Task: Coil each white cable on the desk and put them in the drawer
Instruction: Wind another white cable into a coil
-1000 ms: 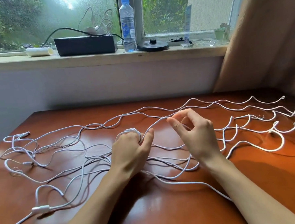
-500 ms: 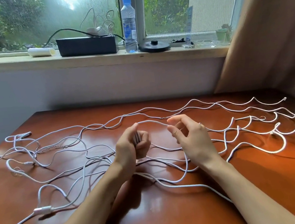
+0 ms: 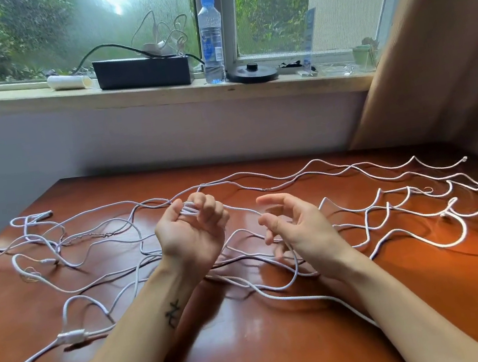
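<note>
White cables (image 3: 389,212) are sprawling loose over the desk (image 3: 255,347). Far left of the left hand (image 3: 192,236) they are running off the frame edge. The crossings are tangling too much to count separate cables. Down-left of that hand a white connector block (image 3: 72,337) is lying on the wood.

The left hand, palm turned up, is curling its fingers round a small coil (image 3: 188,211) of several turns. The fingers are hiding the coil's far side.

Just right of the left hand, the right hand (image 3: 297,231) is hovering with fingers relaxed and apart, gripping nothing. A strand is passing behind its lower fingers; contact unclear. Farther right, wavy runs are leaving the frame.

Beyond the left hand, the windowsill (image 3: 5,103) is carrying a white tube (image 3: 68,81), a black box (image 3: 142,71) with thin wires heaped on top, a water bottle (image 3: 211,37) and a black disc (image 3: 251,71). The small items past the disc are too blurred to name. A curtain (image 3: 445,60) is hanging far right, covering the desk's back corner.
</note>
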`<action>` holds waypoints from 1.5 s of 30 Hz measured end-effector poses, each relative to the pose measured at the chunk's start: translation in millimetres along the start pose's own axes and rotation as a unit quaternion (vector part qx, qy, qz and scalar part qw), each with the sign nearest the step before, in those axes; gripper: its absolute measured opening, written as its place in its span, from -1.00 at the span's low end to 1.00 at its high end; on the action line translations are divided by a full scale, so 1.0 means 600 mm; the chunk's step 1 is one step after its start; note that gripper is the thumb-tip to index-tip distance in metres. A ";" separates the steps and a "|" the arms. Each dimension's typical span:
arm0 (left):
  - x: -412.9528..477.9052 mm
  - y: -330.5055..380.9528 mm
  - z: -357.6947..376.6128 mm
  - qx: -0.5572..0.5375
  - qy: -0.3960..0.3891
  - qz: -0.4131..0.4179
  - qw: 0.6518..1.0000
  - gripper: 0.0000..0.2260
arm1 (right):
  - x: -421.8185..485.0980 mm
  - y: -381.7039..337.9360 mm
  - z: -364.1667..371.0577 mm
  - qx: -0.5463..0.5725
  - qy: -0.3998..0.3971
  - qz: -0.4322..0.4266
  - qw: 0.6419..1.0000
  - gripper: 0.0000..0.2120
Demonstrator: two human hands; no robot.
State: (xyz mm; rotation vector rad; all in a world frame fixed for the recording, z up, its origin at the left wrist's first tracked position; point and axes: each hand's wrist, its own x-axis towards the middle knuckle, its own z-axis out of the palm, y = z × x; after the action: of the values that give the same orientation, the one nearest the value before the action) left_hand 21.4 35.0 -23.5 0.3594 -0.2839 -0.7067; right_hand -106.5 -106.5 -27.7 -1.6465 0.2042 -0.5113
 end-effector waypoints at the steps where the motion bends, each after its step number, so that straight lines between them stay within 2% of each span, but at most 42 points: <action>1: 0.001 0.002 0.001 -0.002 0.011 0.004 1.000 -0.61 | 0.000 0.000 -0.002 -0.006 -0.005 0.006 1.000 -0.75; 5: 0.007 0.013 0.009 -0.012 0.044 0.002 0.999 -0.69 | 0.001 -0.004 -0.007 -0.054 -0.013 0.012 0.998 -0.80; 14: 0.023 0.020 0.005 0.028 0.056 0.000 0.998 -0.82 | 0.001 0.005 -0.008 -0.123 -0.033 -0.005 0.992 -0.93; 19: 0.024 0.019 0.008 0.033 0.067 0.049 0.996 -0.80 | 0.002 0.011 -0.010 -0.166 -0.040 -0.004 0.985 -0.95; 22: 0.025 0.012 0.009 0.129 0.068 0.094 0.985 -0.76 | -0.002 0.012 -0.004 -0.117 -0.060 0.007 0.991 -0.91; 25: 0.022 -0.007 0.004 0.298 0.057 0.146 0.942 -0.77 | -0.003 0.003 0.003 -0.073 -0.055 -0.009 0.996 -0.91; 29: 0.015 -0.018 -0.008 0.500 0.010 0.223 0.837 -0.81 | -0.001 -0.008 -0.003 0.012 -0.021 -0.057 0.998 -0.89; 31: 0.015 -0.018 -0.013 0.562 -0.007 0.254 0.787 -0.83 | -0.001 -0.010 -0.005 0.053 -0.012 -0.064 0.996 -0.83; 37: 0.011 -0.017 -0.029 0.678 -0.027 0.272 0.682 -0.81 | 0.001 -0.011 -0.008 0.129 -0.027 -0.077 0.988 -0.74; 40: 0.008 -0.021 -0.031 0.704 -0.048 0.227 0.671 -0.73 | -0.001 -0.015 -0.005 0.109 -0.008 -0.089 0.990 -0.75; 45: 0.002 -0.019 -0.026 0.725 -0.081 0.205 0.653 -0.76 | 0.001 -0.013 -0.012 -0.055 0.108 -0.160 0.980 -0.79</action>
State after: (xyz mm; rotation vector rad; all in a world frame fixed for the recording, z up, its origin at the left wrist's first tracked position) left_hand 21.5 30.0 -42.1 1.7185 -1.0721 0.1167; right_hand -110.4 -112.3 -19.4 -1.7410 0.1281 -0.9399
